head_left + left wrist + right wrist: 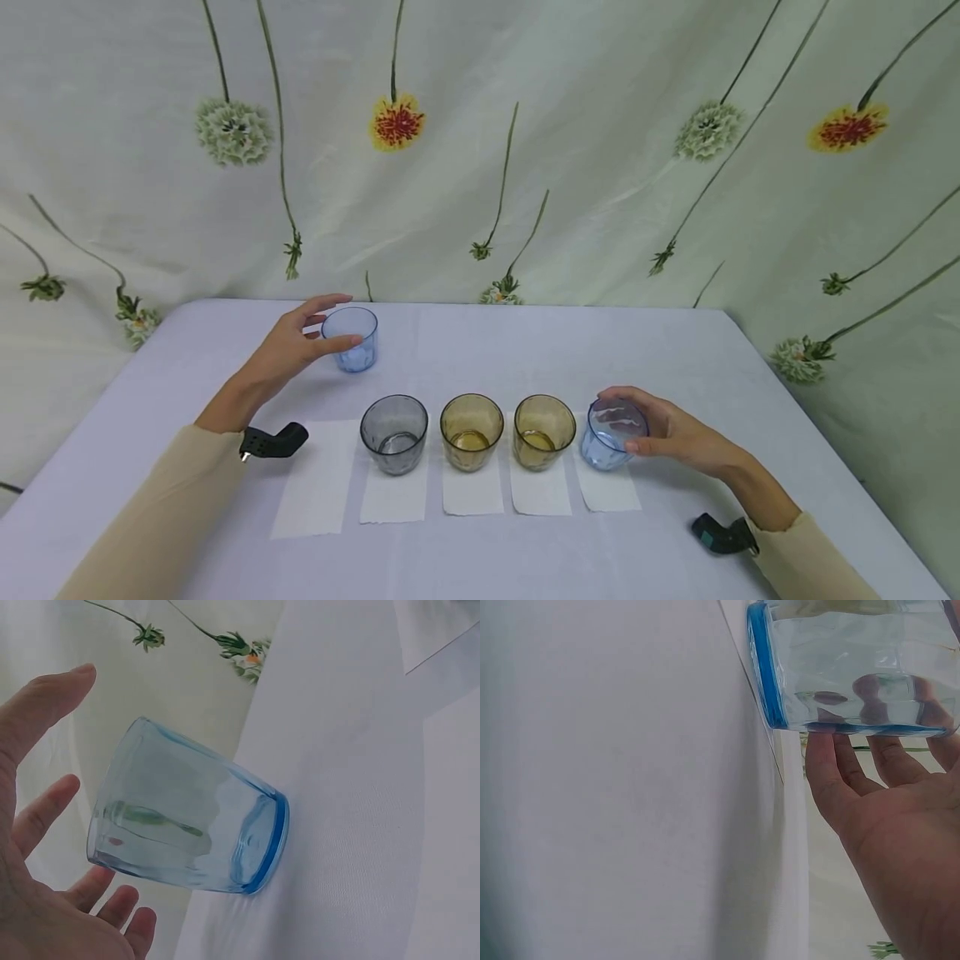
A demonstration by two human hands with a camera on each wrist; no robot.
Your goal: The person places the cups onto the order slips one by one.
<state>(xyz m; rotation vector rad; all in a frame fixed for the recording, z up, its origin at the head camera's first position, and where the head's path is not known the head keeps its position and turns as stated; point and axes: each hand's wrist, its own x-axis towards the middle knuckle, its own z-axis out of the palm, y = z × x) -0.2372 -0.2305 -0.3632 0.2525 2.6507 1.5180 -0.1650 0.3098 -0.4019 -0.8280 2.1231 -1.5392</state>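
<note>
At the back left of the table my left hand [288, 337] is spread around a clear blue glass [356, 350], thumb in front and fingers behind. The left wrist view shows the thumb and index finger apart from this glass [187, 814], with the lower fingertips right at its rim. My right hand [675, 429] holds a second blue glass [603, 450] at the right end of the row, thumb on the near side. In the right wrist view the fingers [889, 761] curl behind that glass [840, 675] and show through it.
A grey glass [393, 442] and two amber glasses, one in the middle [471, 437] and one right of it [542, 437], stand on white paper strips. A bare paper strip [315, 483] lies at the left end. Behind the white table [480, 567] hangs a flowered cloth [600, 167].
</note>
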